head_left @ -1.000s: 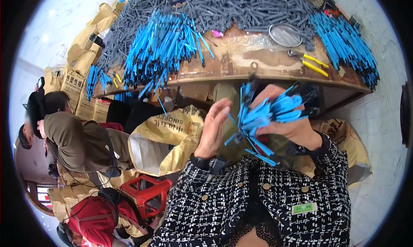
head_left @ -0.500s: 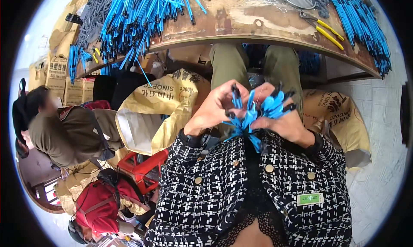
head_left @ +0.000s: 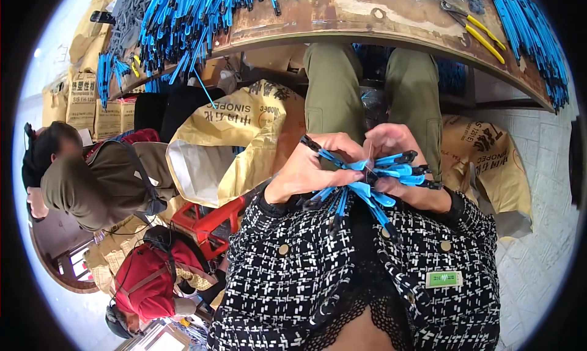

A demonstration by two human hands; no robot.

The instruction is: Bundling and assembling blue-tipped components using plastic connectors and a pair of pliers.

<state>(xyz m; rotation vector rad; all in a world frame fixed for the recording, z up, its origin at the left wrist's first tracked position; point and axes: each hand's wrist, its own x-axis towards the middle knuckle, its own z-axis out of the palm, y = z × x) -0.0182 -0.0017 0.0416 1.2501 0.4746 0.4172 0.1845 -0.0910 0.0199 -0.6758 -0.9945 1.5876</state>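
Observation:
A fanned cluster of blue plastic strips with black ends (head_left: 365, 191) is held between my two hands, above my lap. My left hand (head_left: 305, 169) curls round its left side, with thumb and fingers pinched on the strips near the middle. Opposite it, my right hand (head_left: 400, 139) closes on the right side, its thumb pressed at the centre and its raised fingers slightly blurred. Some strips stick out to the right across this hand, others hang down against my jacket. A thin pale line, like a thread, shows between the hands; where it ends cannot be made out.
The wooden table (head_left: 342, 24) carries a large heap of blue strips (head_left: 189, 21), another pile (head_left: 529, 36) and yellow-handled pliers (head_left: 480, 35). Sacks (head_left: 229, 149) stand on both sides. To the left are a red stool (head_left: 205, 223) and two people (head_left: 92, 186).
Both hands have come a little lower with the strips, which now spread wider. The right fingers have lifted, and the left hand has shifted its hold. The view has tilted slightly.

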